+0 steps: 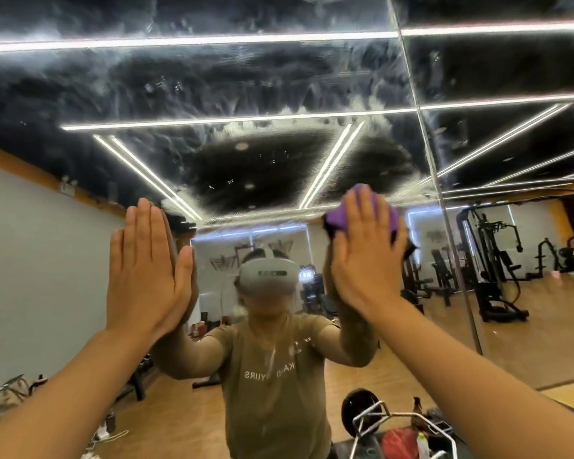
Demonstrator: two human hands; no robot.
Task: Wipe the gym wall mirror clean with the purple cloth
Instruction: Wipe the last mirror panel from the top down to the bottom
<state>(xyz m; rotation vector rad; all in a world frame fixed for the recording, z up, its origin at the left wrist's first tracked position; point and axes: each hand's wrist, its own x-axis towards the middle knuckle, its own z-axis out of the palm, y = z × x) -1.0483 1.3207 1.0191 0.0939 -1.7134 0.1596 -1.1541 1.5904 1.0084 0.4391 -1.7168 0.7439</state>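
Right hand [367,250] flat, fingers straight, pressing cloth [337,217] against smeared mirror [212,87], left hand [146,263] flat on glass, holding nothing

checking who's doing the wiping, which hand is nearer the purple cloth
Right. The right hand presses flat on the purple cloth against the mirror. The left hand rests flat on the glass well off to the cloth's left, not touching it.

You have two hands up: left hand [146,260], right hand [365,250]. One cloth [335,217]. Two mirror panels, left panel [212,77] and right panel [511,61], meeting at one seam [421,120].
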